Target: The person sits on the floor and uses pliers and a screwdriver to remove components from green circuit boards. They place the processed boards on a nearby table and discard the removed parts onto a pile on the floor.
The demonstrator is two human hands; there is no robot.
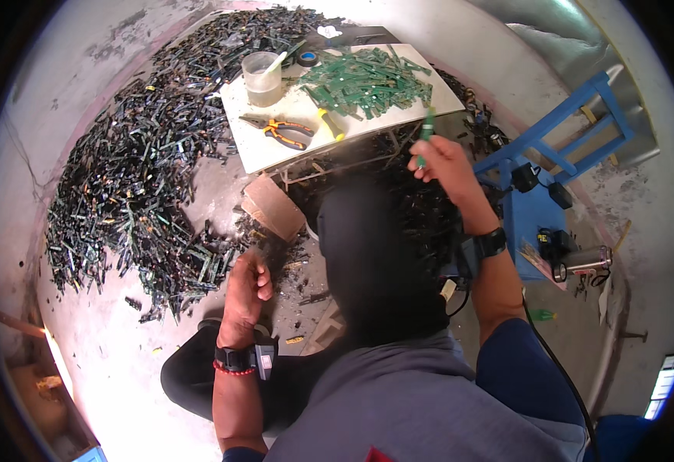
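Note:
My right hand (445,163) is raised near the table's right front corner, thumb and fingers pinched on a narrow green circuit board strip (427,132) that points up and away. My left hand (246,289) is low on the left over the floor, its fingers curled in. A dark smear sits just beyond its fingertips, so what it holds, if anything, cannot be made out. On the white table (264,158) lies a heap of similar green circuit board strips (368,81). Pliers (281,132) with orange and black handles and a yellow-handled tool (330,125) lie in front of it.
A clear plastic cup (262,79) and a blue and black tape roll (308,58) stand on the table. Dark board scraps (144,169) cover the floor to the left. A brown cardboard piece (273,206) lies before the table; a blue chair (529,219) stands at right.

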